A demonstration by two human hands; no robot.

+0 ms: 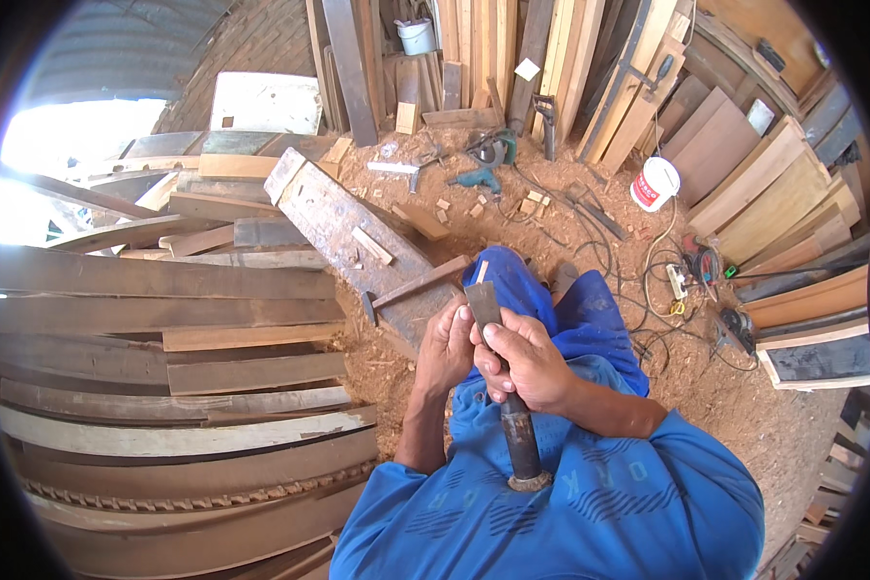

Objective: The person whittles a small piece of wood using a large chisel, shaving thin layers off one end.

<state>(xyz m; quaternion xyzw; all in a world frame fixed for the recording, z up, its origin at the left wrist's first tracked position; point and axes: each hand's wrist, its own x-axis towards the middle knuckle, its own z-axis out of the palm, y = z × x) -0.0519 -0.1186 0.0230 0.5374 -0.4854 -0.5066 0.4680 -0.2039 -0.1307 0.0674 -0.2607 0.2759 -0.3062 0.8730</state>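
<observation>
My right hand (532, 362) is wrapped round a wide chisel (486, 302), its flat blade pointing away from me and its dark handle against my shirt. My left hand (447, 340) is closed, with its fingertips at the left edge of the blade; what they pinch is hidden. A thin pale strip of wood (482, 272) shows just beyond the chisel's tip. Left of my knees, a hammer (420, 282) lies across a thick, worn wooden beam (333, 232), its head toward the left. A small wood offcut (372, 246) rests farther up the beam.
Stacked planks (164, 367) fill the left side, and upright boards (474, 48) lean along the back. On the sawdust-covered floor lie a teal power tool (478, 180), a circular saw (493, 147) and tangled cables (648, 280). A white bucket (655, 184) stands at the right.
</observation>
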